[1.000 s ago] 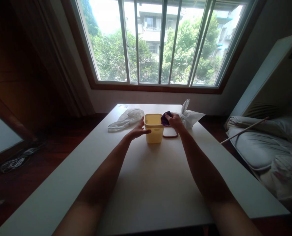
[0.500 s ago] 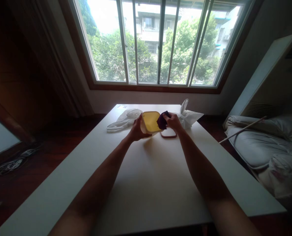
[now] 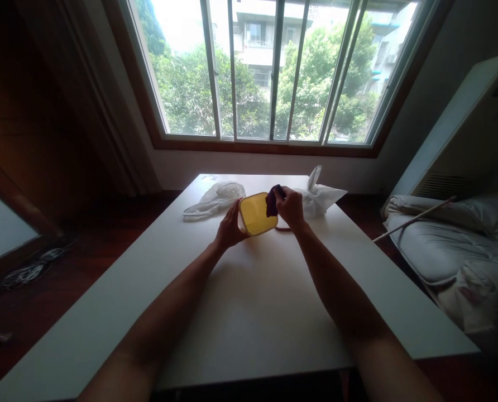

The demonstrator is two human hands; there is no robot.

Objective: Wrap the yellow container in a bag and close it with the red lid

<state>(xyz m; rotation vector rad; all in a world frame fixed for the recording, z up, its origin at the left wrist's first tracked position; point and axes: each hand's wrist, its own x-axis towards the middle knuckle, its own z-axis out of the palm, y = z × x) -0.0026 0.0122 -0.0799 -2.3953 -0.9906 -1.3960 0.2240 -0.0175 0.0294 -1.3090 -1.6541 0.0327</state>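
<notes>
The left hand (image 3: 229, 228) tips the yellow container (image 3: 256, 214) while the right hand (image 3: 290, 207) presses a purple cloth (image 3: 271, 202) inside.

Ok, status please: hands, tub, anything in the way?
Left hand grips tub, tipped toward camera. Right hand holds cloth at its rim. Clear bag, white bag behind, not blocking.

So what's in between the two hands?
In the head view, the tilted yellow tub sits between the left hand and the right hand, which pinches a dark cloth.

White table (image 3: 249, 312), pale and bare in front. Near far left corner, crumpled clear plastic bag (image 3: 215, 199); near far right corner, knotted white bag (image 3: 322, 198). Between them, reddish ring (image 3: 283, 229), mostly hidden.
</notes>
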